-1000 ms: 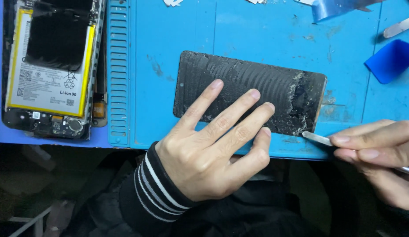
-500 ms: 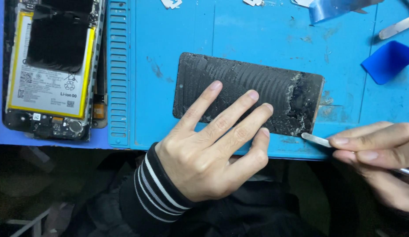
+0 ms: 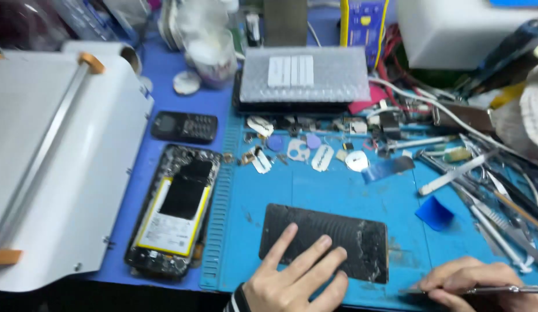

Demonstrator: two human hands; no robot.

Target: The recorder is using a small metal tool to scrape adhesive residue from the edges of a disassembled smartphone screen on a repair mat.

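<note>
Near the front edge of the blue silicone work mat (image 3: 338, 190), the left hand (image 3: 295, 277) lies flat with fingers spread, pinning the cracked black phone screen panel (image 3: 324, 240) steady, while the right hand (image 3: 477, 286) pinches a thin metal prying tool (image 3: 454, 290) beside the panel's broken corner.

I log: opened phone (image 3: 175, 212) with yellow-edged battery, black keypad phone (image 3: 184, 126), blue triangular pick (image 3: 433, 212), bubble-wrapped parcel (image 3: 306, 75).

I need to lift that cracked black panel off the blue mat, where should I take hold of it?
Probably the black panel by its long edges near the left end, from above: it lies flat, the left hand already presses there, and the right end looks shattered.
</note>
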